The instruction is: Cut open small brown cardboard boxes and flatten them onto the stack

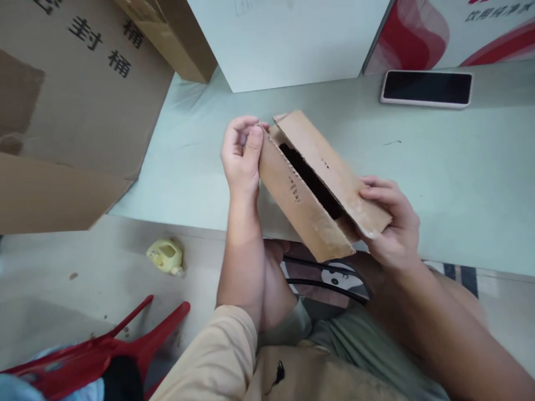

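A small brown cardboard box (334, 167) is held tilted over the front edge of the table. Its two long top flaps stand slightly apart, and a dark gap shows between them. My left hand (243, 153) grips the far left corner, thumb on the flap and fingers curled behind. At the near right end, my right hand (395, 217) holds the box with its fingers on the other flap; its thumb is mostly hidden. The inside of the box is too dark to make out.
On the pale green table (460, 167) a phone (427, 88) lies at the back right. Behind stand a white box (288, 44) and a red-and-white carton (438, 33). A large carton (83, 100) is at left. Below are a yellow slipper (166, 256) and a red stool (112, 345).
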The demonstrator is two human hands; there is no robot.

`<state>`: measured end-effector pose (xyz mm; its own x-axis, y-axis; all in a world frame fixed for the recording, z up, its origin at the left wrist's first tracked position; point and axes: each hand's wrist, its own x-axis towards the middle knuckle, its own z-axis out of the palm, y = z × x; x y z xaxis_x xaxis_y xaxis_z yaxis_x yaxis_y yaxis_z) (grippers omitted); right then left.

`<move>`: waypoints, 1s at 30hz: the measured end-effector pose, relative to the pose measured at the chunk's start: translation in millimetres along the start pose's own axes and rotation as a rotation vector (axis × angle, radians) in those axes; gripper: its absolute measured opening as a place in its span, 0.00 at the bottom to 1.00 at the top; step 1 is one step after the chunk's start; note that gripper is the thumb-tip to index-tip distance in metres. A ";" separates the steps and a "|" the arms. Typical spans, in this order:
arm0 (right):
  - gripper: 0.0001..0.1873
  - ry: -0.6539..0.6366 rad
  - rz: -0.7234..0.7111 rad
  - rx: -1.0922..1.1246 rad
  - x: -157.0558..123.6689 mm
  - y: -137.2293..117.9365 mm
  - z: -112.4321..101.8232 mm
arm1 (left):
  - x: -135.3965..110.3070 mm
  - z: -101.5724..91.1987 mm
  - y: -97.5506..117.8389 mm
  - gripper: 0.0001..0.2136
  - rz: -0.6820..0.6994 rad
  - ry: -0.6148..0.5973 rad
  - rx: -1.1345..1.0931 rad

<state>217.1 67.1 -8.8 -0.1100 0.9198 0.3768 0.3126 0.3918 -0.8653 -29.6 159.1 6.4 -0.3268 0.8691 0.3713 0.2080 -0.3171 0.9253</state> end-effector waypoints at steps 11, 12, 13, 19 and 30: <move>0.22 -0.341 -0.045 0.291 -4.6 4.9 0.8 | 4.1 -35.6 9.6 0.08 0.089 -0.413 0.016; 0.21 -0.304 0.007 0.243 -2.3 8.1 0.9 | 5.2 -36.4 7.2 0.07 0.074 -0.408 0.009; 0.20 -0.257 0.056 0.149 0.4 12.3 1.3 | 6.1 -36.2 5.1 0.07 0.058 -0.402 0.001; 0.22 -0.290 0.156 -0.625 14.7 35.4 7.0 | 4.6 -22.1 6.4 0.09 -0.053 -0.272 -0.022; 0.10 -0.208 0.548 -0.189 28.9 47.3 -37.7 | -7.2 6.3 12.3 0.16 -0.080 -0.037 0.045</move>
<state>264.3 111.3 -26.4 -0.0621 0.9788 -0.1953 0.5355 -0.1324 -0.8341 -18.8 151.3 14.6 -0.3095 0.9047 0.2928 0.2240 -0.2299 0.9471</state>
